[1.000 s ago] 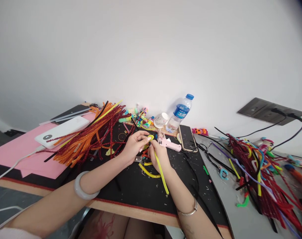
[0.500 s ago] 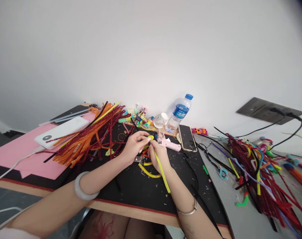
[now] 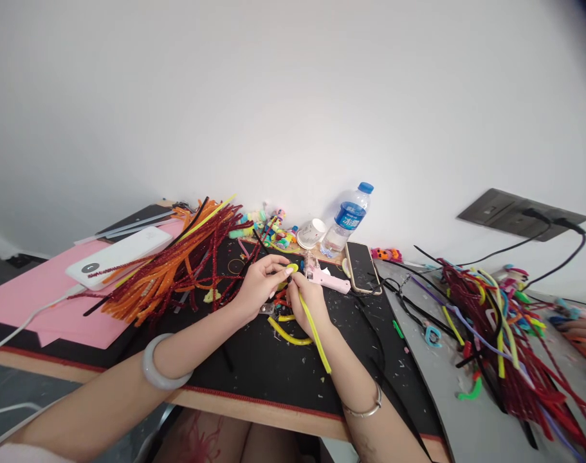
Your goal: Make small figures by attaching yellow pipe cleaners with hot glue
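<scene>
Between both hands is a yellow pipe cleaner (image 3: 316, 331), coiled at its upper end, with a long tail hanging over my right wrist. My left hand (image 3: 262, 281) pinches the coiled end between thumb and fingers. Close against it, my right hand (image 3: 308, 301) is closed round the same pipe cleaner below the coil; its fingertips are partly hidden. A curved yellow piece (image 3: 290, 334) lies on the black mat (image 3: 273, 373) beneath the hands. Just beyond my right hand rests a pink glue gun (image 3: 329, 280).
Orange and dark red pipe cleaners (image 3: 148, 276) lie at left over pink sheets (image 3: 36, 296) and a white power bank (image 3: 119, 254). Behind stand a water bottle (image 3: 348, 218), a tipped paper cup (image 3: 312, 233) and a phone (image 3: 363, 267). Another person's hand (image 3: 585, 331) shows at far right.
My hands and the yellow pipe cleaner have hardly moved. Another person's hand has come into view at the far right edge, and a pale yellow strand now lies over the pile there.
</scene>
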`<state>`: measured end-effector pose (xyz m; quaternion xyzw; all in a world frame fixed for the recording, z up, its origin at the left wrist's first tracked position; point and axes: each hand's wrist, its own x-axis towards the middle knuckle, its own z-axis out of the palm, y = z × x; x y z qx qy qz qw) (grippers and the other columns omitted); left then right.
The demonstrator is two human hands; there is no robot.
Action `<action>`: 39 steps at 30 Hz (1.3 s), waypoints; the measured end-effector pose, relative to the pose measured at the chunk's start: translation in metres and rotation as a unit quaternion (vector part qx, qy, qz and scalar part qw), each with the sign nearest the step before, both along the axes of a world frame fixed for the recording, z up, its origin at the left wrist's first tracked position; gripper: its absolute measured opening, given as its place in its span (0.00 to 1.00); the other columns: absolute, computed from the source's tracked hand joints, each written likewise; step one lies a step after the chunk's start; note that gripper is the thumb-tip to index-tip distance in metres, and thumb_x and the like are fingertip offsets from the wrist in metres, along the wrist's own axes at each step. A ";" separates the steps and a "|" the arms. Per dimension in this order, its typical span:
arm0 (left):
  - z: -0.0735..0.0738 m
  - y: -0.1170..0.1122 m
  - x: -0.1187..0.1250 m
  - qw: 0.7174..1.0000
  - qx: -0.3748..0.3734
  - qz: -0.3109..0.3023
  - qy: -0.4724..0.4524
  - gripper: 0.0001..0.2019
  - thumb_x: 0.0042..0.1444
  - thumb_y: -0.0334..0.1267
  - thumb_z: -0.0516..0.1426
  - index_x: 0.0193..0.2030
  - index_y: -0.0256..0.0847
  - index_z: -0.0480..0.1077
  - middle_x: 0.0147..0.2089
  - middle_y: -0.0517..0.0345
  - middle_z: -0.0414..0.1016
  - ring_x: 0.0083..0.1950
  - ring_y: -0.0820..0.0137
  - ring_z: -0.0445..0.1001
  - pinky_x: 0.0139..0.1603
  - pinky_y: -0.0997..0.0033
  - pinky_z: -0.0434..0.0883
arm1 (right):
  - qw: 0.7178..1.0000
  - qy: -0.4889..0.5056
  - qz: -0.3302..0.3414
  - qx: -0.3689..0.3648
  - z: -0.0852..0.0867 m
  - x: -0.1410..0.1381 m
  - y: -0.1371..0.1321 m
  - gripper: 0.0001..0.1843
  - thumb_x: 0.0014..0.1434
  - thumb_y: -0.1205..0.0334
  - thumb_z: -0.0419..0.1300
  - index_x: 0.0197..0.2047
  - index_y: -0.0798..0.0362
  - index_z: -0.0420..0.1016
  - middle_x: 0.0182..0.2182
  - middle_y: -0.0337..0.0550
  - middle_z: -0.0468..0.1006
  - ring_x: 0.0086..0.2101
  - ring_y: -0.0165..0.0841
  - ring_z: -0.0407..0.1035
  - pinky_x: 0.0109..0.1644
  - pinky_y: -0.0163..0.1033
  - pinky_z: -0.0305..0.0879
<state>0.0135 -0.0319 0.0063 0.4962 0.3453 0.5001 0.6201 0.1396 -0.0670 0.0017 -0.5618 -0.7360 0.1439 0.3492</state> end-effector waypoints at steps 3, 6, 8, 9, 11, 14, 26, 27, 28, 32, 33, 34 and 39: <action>0.000 0.000 0.001 1.000 -0.002 0.001 -0.004 0.13 0.45 0.41 0.61 0.36 0.38 0.68 0.24 0.65 0.67 0.15 0.85 0.52 0.14 0.80 0.48 | 1.000 -0.001 -0.004 -0.001 -0.001 0.000 0.000 0.11 0.60 0.66 0.44 0.33 0.53 0.66 0.18 0.37 0.69 0.19 0.29 0.64 0.26 0.31 0.57; -0.001 0.001 0.001 1.000 -0.002 0.000 -0.006 0.13 0.45 0.41 0.61 0.35 0.38 0.68 0.24 0.65 0.67 0.15 0.85 0.53 0.14 0.80 0.49 | 1.000 -0.002 -0.003 -0.001 -0.002 0.000 0.000 0.10 0.60 0.66 0.44 0.34 0.53 0.66 0.18 0.37 0.69 0.19 0.29 0.64 0.27 0.31 0.57; -0.002 0.001 0.001 1.000 -0.001 -0.001 -0.003 0.13 0.45 0.41 0.61 0.36 0.38 0.68 0.24 0.65 0.67 0.15 0.85 0.53 0.14 0.80 0.48 | 1.000 -0.003 -0.001 0.000 -0.003 0.000 0.000 0.11 0.61 0.66 0.44 0.33 0.52 0.66 0.18 0.37 0.68 0.19 0.29 0.64 0.27 0.31 0.57; -0.003 0.001 0.001 1.000 0.000 -0.001 0.000 0.12 0.46 0.41 0.61 0.36 0.38 0.68 0.25 0.65 0.67 0.15 0.85 0.53 0.14 0.81 0.48 | 1.000 -0.003 -0.002 0.000 -0.003 0.001 0.001 0.11 0.61 0.66 0.44 0.33 0.52 0.66 0.18 0.37 0.68 0.19 0.29 0.64 0.27 0.31 0.57; -0.003 0.002 0.001 1.000 0.002 -0.003 0.005 0.13 0.46 0.41 0.61 0.36 0.37 0.68 0.25 0.65 0.67 0.15 0.85 0.53 0.14 0.81 0.48 | 1.000 -0.003 -0.003 -0.001 -0.003 0.001 0.000 0.11 0.61 0.65 0.44 0.33 0.53 0.66 0.18 0.37 0.68 0.19 0.29 0.64 0.27 0.31 0.57; -0.004 0.002 0.001 1.000 0.002 -0.002 0.011 0.13 0.46 0.41 0.61 0.37 0.37 0.68 0.25 0.64 0.68 0.15 0.85 0.54 0.14 0.81 0.49 | 1.000 -0.002 -0.001 -0.004 -0.002 0.001 0.000 0.11 0.61 0.65 0.44 0.33 0.53 0.66 0.18 0.38 0.69 0.20 0.29 0.64 0.27 0.31 0.57; -0.005 0.002 0.001 1.000 -0.003 -0.008 0.012 0.13 0.46 0.41 0.61 0.37 0.37 0.67 0.25 0.64 0.68 0.15 0.85 0.54 0.14 0.82 0.49 | 1.000 0.010 -0.009 -0.001 -0.002 0.000 0.000 0.11 0.60 0.65 0.44 0.29 0.52 0.63 0.17 0.37 0.67 0.19 0.29 0.62 0.26 0.32 0.54; -0.005 0.002 0.001 1.000 -0.004 -0.010 0.012 0.13 0.46 0.41 0.61 0.37 0.37 0.67 0.25 0.64 0.68 0.15 0.85 0.54 0.14 0.82 0.49 | 1.000 0.011 -0.009 -0.001 -0.003 0.000 0.000 0.11 0.60 0.64 0.44 0.29 0.52 0.63 0.17 0.37 0.67 0.19 0.29 0.62 0.26 0.32 0.54; -0.005 0.002 0.001 1.000 -0.005 -0.010 0.011 0.13 0.46 0.41 0.61 0.37 0.37 0.67 0.25 0.64 0.69 0.15 0.85 0.54 0.14 0.82 0.49 | 1.000 0.011 -0.009 -0.002 -0.003 0.000 0.000 0.11 0.60 0.64 0.44 0.29 0.52 0.63 0.17 0.37 0.67 0.19 0.29 0.62 0.26 0.32 0.54; -0.004 0.003 0.001 1.000 -0.004 -0.009 0.013 0.14 0.46 0.41 0.61 0.38 0.37 0.67 0.26 0.63 0.69 0.15 0.86 0.53 0.14 0.82 0.48 | 1.000 0.016 -0.010 0.001 -0.003 0.000 0.000 0.11 0.60 0.64 0.44 0.29 0.52 0.64 0.18 0.37 0.67 0.19 0.28 0.61 0.26 0.32 0.53; -0.004 0.003 0.001 1.000 -0.005 -0.007 0.013 0.14 0.46 0.41 0.61 0.37 0.37 0.67 0.26 0.63 0.69 0.15 0.86 0.53 0.14 0.82 0.48 | 1.000 0.019 -0.013 0.002 -0.003 0.000 0.000 0.11 0.60 0.64 0.45 0.29 0.52 0.64 0.18 0.37 0.67 0.19 0.28 0.61 0.26 0.32 0.53; -0.003 0.003 0.001 1.000 -0.005 -0.005 0.012 0.14 0.46 0.41 0.61 0.37 0.36 0.67 0.26 0.63 0.70 0.15 0.86 0.53 0.14 0.82 0.48 | 1.000 0.022 -0.015 0.003 -0.003 0.000 0.000 0.11 0.60 0.64 0.45 0.29 0.52 0.64 0.17 0.36 0.66 0.19 0.28 0.61 0.26 0.32 0.52; -0.003 0.004 0.001 1.000 -0.007 0.002 0.008 0.14 0.45 0.42 0.61 0.37 0.35 0.68 0.30 0.59 0.72 0.16 0.85 0.56 0.16 0.82 0.52 | 0.998 0.050 -0.032 -0.001 -0.002 0.000 0.000 0.11 0.59 0.62 0.46 0.27 0.52 0.63 0.17 0.35 0.64 0.18 0.27 0.58 0.25 0.31 0.51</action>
